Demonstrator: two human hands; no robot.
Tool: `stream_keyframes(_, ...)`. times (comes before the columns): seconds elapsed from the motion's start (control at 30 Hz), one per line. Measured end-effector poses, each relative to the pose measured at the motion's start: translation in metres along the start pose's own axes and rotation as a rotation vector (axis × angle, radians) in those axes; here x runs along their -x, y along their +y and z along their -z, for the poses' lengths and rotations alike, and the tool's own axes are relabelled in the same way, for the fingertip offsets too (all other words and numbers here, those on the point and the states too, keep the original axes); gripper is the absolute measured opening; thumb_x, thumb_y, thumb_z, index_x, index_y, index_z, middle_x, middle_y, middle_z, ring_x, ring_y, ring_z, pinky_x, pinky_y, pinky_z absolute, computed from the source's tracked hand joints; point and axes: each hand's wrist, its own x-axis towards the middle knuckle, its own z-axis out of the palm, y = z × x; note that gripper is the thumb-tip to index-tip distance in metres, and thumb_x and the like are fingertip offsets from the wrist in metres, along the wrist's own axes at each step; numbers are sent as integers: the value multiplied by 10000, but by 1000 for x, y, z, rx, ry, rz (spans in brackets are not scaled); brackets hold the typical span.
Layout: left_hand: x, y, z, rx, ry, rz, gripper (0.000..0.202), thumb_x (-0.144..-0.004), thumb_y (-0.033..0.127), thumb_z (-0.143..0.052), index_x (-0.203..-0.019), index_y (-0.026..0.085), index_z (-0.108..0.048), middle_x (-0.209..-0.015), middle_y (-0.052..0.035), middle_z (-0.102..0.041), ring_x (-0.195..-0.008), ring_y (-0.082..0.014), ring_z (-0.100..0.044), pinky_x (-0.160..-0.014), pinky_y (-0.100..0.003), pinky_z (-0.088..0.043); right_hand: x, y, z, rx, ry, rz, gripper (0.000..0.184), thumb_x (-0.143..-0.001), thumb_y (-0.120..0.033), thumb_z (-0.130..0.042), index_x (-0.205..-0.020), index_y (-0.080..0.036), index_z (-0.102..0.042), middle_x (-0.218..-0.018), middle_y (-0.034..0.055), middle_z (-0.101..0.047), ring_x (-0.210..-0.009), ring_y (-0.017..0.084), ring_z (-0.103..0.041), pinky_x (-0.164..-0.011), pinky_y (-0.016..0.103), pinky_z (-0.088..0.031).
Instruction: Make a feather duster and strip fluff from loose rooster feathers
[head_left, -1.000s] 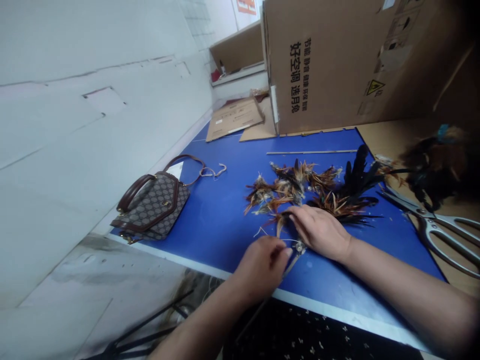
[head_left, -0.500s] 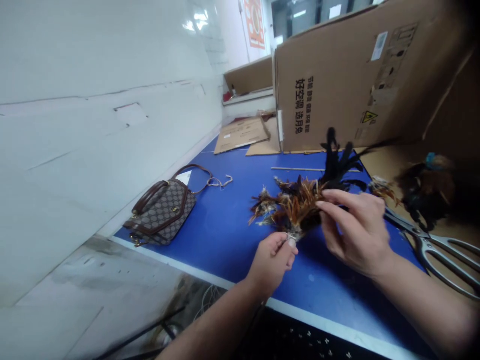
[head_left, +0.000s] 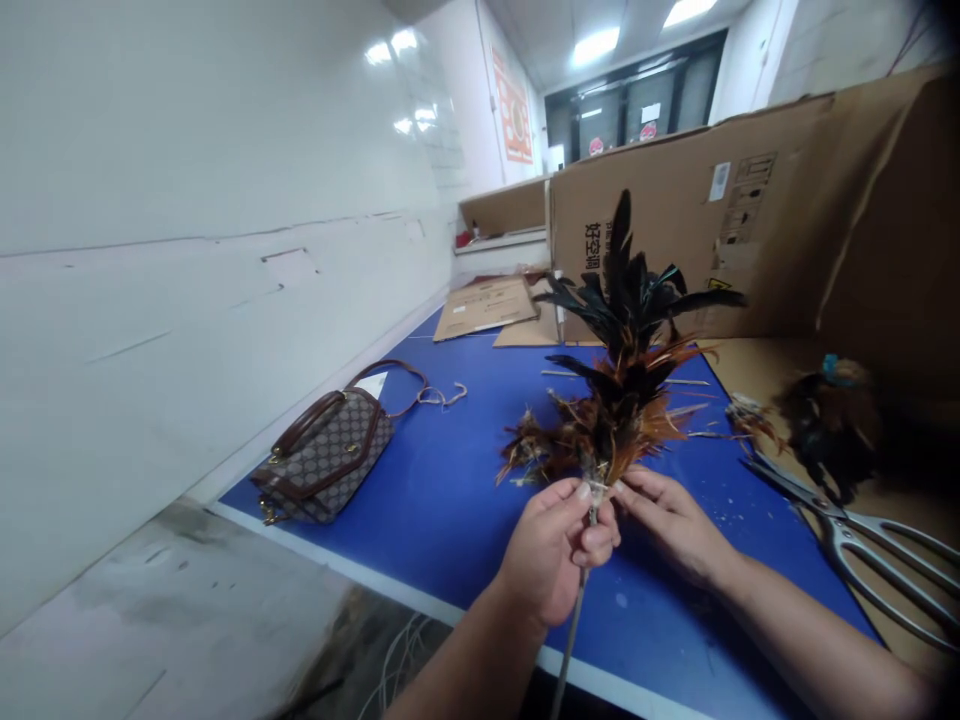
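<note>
Head view: a bundle of glossy black and rust-brown feathers (head_left: 634, 375) stands roughly upright over the blue-topped desk (head_left: 450, 500) on a thin grey stick (head_left: 571, 640). The left hand (head_left: 551, 550) is closed around the stick just below the feather bases; the right hand (head_left: 675, 525), half curled, has its fingertips at the pale binding (head_left: 598, 488), their hold unclear. Best practice here, I judge: 1 hand steady, quills gathered close, binding evenly tensioned.

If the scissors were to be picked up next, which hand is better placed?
Probably the right hand: the scissors lie on its side and nearer to it, while the left hand grips the stick below the feathers.
</note>
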Motion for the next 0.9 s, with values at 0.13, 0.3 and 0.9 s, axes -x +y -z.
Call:
stream_keyframes(0.13, 2, 1, 2, -7, 49, 0, 311, -860, 347, -775, -866, 91, -599, -777, -40, -570, -550, -38, -421, -489, -195, -186, 5, 5, 2, 2, -29, -55, 315, -984, -471, -644, -931, -160, -659, -765, 22, -654, -638, 115, -567, -654, 261, -492)
stream_keyframes(0.3, 0, 0, 5, -4, 65, 14, 280, -857, 306, -771, -919, 86, -609, -791, -37, -578, -546, -31, -407, -496, -195, -193, 7, 17, -2, -69, 65, -103, 378, -886, -472, -771, -1050, -187, -585, -790, 1, -647, -614, 107, -544, -594, 243, -465)
stream_keyframes(0.9, -15, -19, 20, -90, 177, 47, 265, -852, 315, -744, -904, 108, -587, -746, 3, -525, -522, -22, -348, -479, -193, -160, 9, 31, 6, 28, 83, -119, 336, -1008, -490, -581, -1011, -164, -660, -633, -33, -559, -504, 100, -501, -515, 236, -404)
